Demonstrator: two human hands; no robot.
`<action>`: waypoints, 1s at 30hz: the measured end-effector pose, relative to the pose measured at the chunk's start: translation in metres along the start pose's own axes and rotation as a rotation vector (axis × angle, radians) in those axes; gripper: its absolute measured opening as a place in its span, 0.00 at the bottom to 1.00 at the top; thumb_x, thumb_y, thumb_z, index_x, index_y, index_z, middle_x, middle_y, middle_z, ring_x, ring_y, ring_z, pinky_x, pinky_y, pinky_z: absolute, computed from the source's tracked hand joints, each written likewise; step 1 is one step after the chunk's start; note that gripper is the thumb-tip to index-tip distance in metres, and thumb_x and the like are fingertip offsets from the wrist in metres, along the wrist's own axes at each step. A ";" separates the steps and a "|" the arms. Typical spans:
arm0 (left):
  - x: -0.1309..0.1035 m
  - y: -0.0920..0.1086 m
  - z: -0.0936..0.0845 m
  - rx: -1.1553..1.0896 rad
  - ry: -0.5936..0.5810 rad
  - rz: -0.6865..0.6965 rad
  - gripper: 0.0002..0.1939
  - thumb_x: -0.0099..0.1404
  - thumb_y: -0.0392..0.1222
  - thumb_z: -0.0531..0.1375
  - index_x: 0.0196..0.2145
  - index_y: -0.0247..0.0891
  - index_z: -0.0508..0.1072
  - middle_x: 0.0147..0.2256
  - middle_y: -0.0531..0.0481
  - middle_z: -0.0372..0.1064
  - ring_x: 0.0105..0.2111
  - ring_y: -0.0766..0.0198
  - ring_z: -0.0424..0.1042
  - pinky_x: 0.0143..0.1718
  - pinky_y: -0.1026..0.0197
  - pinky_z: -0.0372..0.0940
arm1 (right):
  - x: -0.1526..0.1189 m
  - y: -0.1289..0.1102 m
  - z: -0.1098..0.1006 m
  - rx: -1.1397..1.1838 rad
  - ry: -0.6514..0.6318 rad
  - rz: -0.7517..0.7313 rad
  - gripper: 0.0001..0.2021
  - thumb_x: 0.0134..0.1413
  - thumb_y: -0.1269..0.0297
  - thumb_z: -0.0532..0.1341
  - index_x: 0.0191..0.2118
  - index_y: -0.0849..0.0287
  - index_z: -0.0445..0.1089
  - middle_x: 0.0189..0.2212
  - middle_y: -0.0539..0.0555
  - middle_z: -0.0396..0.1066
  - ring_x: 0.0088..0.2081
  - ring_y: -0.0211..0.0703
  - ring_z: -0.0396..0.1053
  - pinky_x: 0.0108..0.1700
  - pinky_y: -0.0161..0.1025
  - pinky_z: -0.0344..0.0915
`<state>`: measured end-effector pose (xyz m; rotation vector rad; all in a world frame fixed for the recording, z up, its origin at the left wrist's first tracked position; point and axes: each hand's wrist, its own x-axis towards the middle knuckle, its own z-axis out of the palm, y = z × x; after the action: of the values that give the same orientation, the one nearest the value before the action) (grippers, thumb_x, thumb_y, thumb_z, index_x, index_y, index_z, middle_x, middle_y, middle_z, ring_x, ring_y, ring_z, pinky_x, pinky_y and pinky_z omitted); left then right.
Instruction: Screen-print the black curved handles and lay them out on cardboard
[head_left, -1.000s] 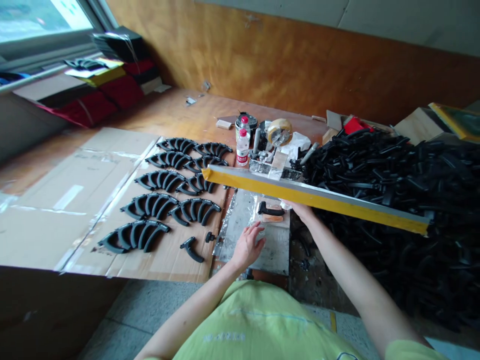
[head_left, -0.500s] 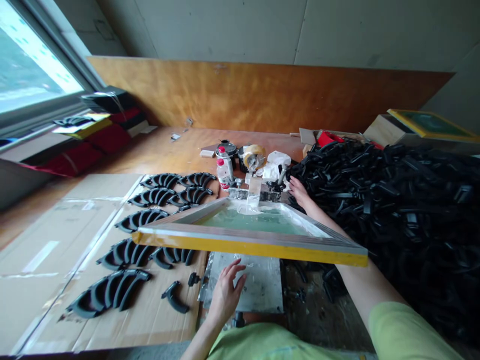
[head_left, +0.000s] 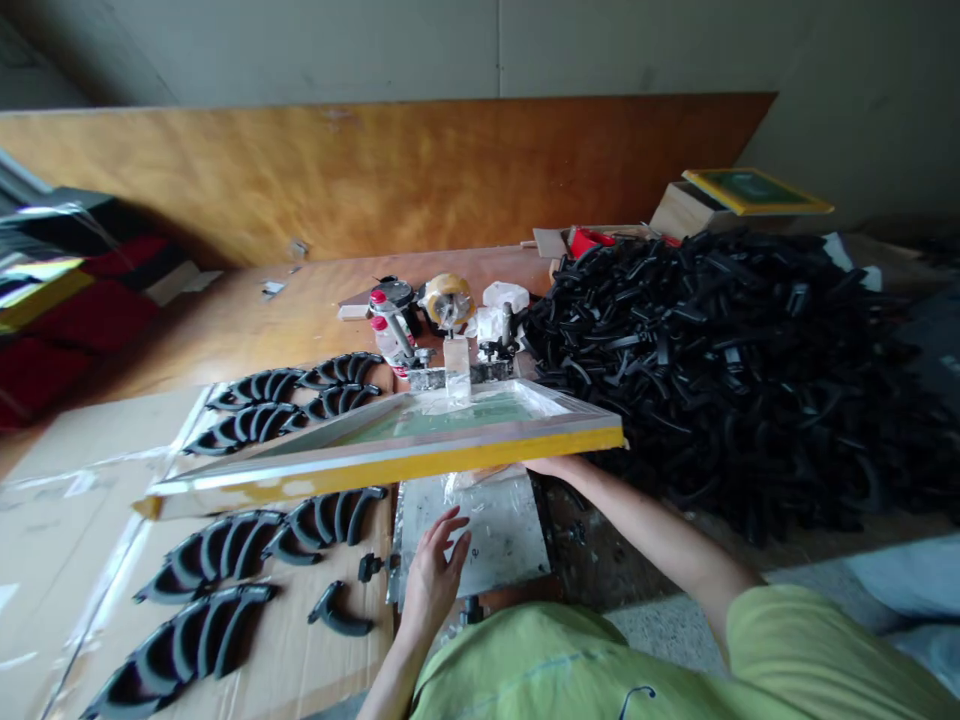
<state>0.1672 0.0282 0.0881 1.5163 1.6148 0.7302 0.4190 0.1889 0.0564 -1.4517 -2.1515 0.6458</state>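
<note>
A screen-printing frame with a yellow front edge and green mesh is raised at a tilt over a flat metal plate. My left hand hovers above the plate's left part, fingers spread and holding nothing. My right hand reaches under the frame's front edge, over the far part of the plate. Its fingers are mostly hidden by the frame and blurred, so I cannot tell what they hold. One curved black plastic part lies alone on cardboard left of the plate.
Rows of curved black parts lie on the cardboard. A large heap of black parts is at the right. Behind the frame stand bottles with red caps, a tape roll and a clamp. Black knobs stick out beside the plate.
My right hand has come from the edge of the black heap to under the frame. My left hand stays open over the plate. The view has turned to the right.
</note>
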 end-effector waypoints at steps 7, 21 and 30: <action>-0.002 0.001 0.001 -0.008 -0.054 0.038 0.18 0.64 0.54 0.55 0.43 0.40 0.75 0.56 0.42 0.66 0.43 0.57 0.75 0.45 0.54 0.71 | -0.005 -0.031 0.015 -0.145 -0.035 -0.225 0.13 0.56 0.73 0.60 0.45 0.53 0.73 0.41 0.53 0.73 0.47 0.45 0.66 0.50 0.41 0.62; -0.014 -0.032 -0.016 0.015 -0.013 -0.024 0.20 0.59 0.60 0.57 0.39 0.44 0.77 0.54 0.46 0.69 0.44 0.53 0.76 0.41 0.55 0.73 | -0.058 0.046 -0.181 -0.356 0.540 0.183 0.22 0.55 0.79 0.51 0.49 0.54 0.73 0.48 0.57 0.68 0.51 0.48 0.63 0.55 0.46 0.62; -0.011 -0.001 -0.010 0.017 -0.017 -0.001 0.21 0.60 0.60 0.56 0.41 0.43 0.76 0.56 0.44 0.67 0.37 0.56 0.78 0.39 0.56 0.73 | 0.004 0.086 -0.336 -0.476 0.570 0.161 0.10 0.52 0.81 0.56 0.32 0.62 0.72 0.52 0.61 0.70 0.64 0.44 0.49 0.65 0.54 0.37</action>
<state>0.1577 0.0181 0.0939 1.5303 1.6126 0.7029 0.6846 0.2621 0.2675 -1.7892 -1.8009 -0.2465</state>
